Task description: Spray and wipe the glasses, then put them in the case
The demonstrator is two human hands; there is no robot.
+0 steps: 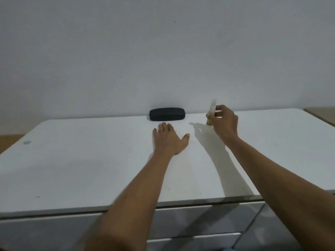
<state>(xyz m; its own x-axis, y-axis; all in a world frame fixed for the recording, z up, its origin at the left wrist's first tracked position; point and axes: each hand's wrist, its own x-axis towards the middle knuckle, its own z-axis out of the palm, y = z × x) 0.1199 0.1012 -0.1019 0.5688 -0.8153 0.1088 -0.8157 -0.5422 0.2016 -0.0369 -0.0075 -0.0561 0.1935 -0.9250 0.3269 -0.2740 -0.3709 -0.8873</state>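
A dark glasses case (167,114) lies closed at the back of the white tabletop (90,160), against the wall. My left hand (169,139) rests flat on the table just in front of the case, fingers apart, holding nothing. My right hand (225,122) is to the right of the case, its fingers closed around a small spray bottle (211,113) that stands upright with its yellowish base on or just above the table. No glasses and no cloth are in view.
A plain wall (163,51) rises right behind the table. Drawer fronts (199,220) run below the table's near edge. A second, tan surface (322,115) shows at the far right.
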